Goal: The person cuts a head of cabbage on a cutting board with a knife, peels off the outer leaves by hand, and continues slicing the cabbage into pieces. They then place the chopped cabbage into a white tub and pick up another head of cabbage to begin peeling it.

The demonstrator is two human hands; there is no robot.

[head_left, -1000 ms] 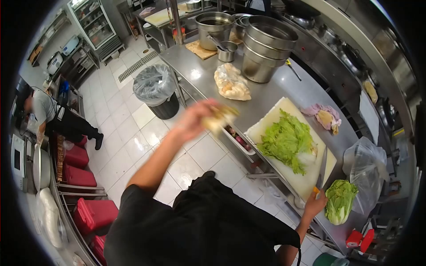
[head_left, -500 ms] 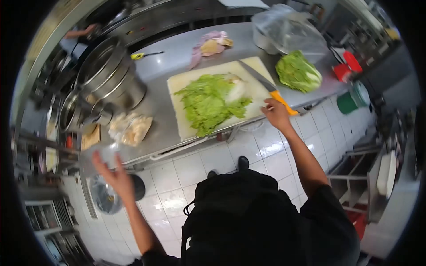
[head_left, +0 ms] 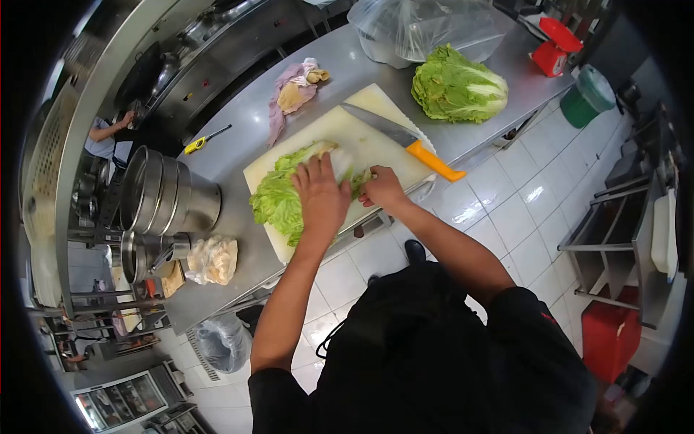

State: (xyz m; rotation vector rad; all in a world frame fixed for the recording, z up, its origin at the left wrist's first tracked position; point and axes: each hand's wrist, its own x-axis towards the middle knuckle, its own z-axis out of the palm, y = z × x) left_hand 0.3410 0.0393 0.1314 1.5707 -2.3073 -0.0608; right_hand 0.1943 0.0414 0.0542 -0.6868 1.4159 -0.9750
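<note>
A cut, leafy green cabbage (head_left: 275, 199) lies on the white cutting board (head_left: 376, 160). My left hand (head_left: 322, 192) rests flat on top of it, fingers stretched out and pressing down. At the cabbage's right edge, my right hand (head_left: 383, 189) has its fingers curled around a bit of green leaf (head_left: 359, 181). Across the board's right part lies a large knife (head_left: 387, 129), its orange handle sticking out past the board's edge. The undersides of both hands are hidden.
A whole cabbage (head_left: 463, 87) sits at the right beside a large plastic bag (head_left: 426, 29). Further right is a red scale (head_left: 555, 47). A pink cloth (head_left: 289, 98), a yellow lighter (head_left: 206, 139), steel pots (head_left: 173, 192) and a bag of pale pieces (head_left: 212, 260) are on the steel table.
My left hand has come from the far left onto the cut cabbage. My right hand has moved left from near the knife handle to the leaf edge. The view has shifted.
</note>
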